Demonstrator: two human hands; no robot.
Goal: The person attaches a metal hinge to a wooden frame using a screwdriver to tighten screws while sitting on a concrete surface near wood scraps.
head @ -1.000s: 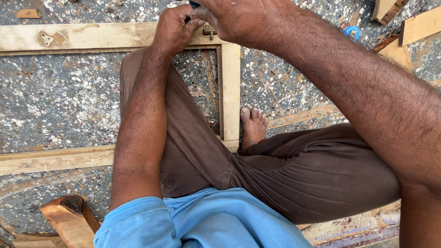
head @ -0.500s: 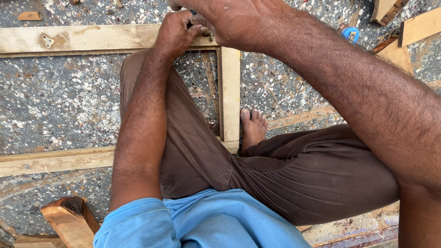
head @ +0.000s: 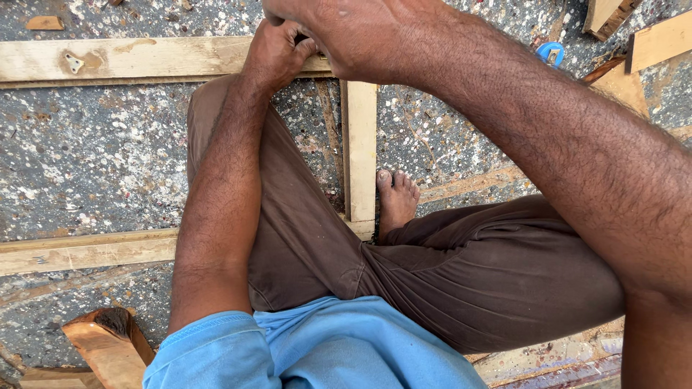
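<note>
Pale wooden frame of flat planed battens [head: 358,144] lies flat on the speckled grey floor [head: 94,166], person sitting inside it cross-legged, bare foot [head: 396,198] touching the upright batten. Both hands meet at the top joint, where that upright batten butts the long horizontal rail [head: 144,57]. Left hand [head: 277,50] rests on the rail at the joint, fingers curled together, seemingly pinching something small; can't tell what, it's hidden. Right hand [head: 353,32] sits over the left, fingers closed, contents also hidden by the knuckles and the frame edge. Small metal bracket [head: 72,63] sits on the rail well to the left. Lower rail [head: 86,248] runs parallel, near the knee. Judgement on handling: battens look light, stiff, dry softwood, not slippery; joints are probably the weak point, so the frame would rack if lifted by one corner. Best hold is two opposite rails mid-span, or press down right beside the joint. Offcuts [head: 656,39] and a blue roundish item [head: 551,52] lie top right, curved wooden piece [head: 108,346] bottom left.
</note>
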